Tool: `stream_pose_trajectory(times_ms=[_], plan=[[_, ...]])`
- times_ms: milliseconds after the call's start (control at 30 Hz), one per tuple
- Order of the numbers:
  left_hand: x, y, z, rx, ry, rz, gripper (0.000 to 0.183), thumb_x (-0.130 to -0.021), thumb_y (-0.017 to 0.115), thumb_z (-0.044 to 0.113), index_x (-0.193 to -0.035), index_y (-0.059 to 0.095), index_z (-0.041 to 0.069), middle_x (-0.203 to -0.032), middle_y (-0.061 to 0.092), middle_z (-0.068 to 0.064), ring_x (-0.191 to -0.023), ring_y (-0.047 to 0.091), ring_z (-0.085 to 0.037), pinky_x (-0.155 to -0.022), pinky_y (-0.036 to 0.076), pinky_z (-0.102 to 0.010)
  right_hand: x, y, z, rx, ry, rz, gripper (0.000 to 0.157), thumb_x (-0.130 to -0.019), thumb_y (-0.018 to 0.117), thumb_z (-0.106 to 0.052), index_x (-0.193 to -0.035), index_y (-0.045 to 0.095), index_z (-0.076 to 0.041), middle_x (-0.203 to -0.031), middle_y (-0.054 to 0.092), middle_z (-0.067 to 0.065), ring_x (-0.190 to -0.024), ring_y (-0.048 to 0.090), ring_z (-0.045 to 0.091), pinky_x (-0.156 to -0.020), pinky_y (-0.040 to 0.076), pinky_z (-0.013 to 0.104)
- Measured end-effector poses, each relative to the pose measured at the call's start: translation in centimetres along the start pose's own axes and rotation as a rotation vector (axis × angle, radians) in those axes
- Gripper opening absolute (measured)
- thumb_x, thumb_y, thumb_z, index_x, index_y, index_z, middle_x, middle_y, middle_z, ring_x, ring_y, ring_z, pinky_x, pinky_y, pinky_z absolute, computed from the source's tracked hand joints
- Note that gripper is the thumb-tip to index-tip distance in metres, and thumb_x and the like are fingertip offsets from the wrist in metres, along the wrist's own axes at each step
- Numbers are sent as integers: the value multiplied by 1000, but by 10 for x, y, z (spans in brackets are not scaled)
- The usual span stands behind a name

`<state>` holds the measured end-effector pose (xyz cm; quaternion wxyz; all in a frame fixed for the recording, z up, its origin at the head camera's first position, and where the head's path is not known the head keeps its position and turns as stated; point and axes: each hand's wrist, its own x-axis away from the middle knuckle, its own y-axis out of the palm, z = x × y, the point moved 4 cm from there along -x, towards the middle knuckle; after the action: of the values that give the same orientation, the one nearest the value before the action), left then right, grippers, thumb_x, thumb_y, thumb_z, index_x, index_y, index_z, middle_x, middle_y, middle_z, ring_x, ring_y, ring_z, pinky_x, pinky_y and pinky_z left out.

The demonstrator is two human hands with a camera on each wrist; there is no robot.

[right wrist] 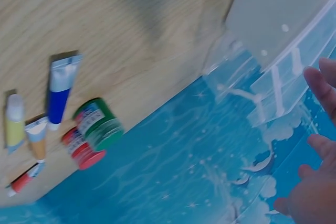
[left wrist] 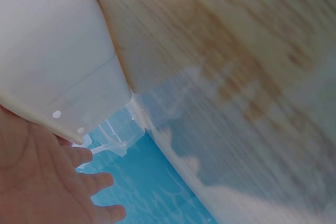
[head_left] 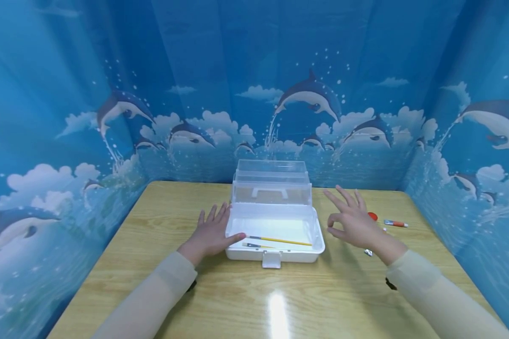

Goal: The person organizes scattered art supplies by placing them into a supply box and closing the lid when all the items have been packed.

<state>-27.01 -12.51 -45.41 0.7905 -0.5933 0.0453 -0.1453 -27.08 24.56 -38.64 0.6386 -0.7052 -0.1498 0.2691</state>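
A white plastic box (head_left: 297, 257) stands on the table with its clear lid (head_left: 271, 179) raised at the back. Two paintbrushes lie inside: a long yellow-handled paintbrush (head_left: 288, 242) and a shorter paintbrush (head_left: 256, 246) near the front wall. My left hand (head_left: 209, 237) is at the box's left side, fingers spread, with its thumb reaching over the rim; its palm shows beside the box wall (left wrist: 68, 56) in the left wrist view. To the right of the box, my right hand (head_left: 352, 223) hovers with thumb and forefinger bent towards each other and the other fingers extended, holding nothing visible.
Right of the box lie a blue tube (right wrist: 59, 98), a yellow tube (right wrist: 15, 119), an orange tube (right wrist: 38, 142) and a red tube (right wrist: 23, 181), beside a green jar (right wrist: 98, 124) and a red jar (right wrist: 81, 150). Dolphin-print curtains (head_left: 254, 56) enclose the wooden table (head_left: 220, 301).
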Motion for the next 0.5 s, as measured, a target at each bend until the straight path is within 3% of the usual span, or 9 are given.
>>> stream_pose_trajectory(times_ms=[267, 500], plan=[[0, 0, -1, 4, -6, -10, 110, -86, 33, 87, -162, 3, 14, -168, 1, -9, -153, -3, -37, -118, -8, -61, 16, 5, 21, -35, -1, 56, 21, -81, 84, -23, -74, 68, -35, -161, 28, 19, -151, 5, 43, -110, -4, 76], [0, 0, 0, -7, -11, -4, 110, -85, 32, 88, -162, 2, 14, -168, 0, -9, -153, -3, -36, -118, -6, -61, 27, 6, 35, -71, 53, 10, 16, -85, 81, -25, -79, 69, -33, -162, 25, 20, -151, 3, 45, -108, -2, 78]])
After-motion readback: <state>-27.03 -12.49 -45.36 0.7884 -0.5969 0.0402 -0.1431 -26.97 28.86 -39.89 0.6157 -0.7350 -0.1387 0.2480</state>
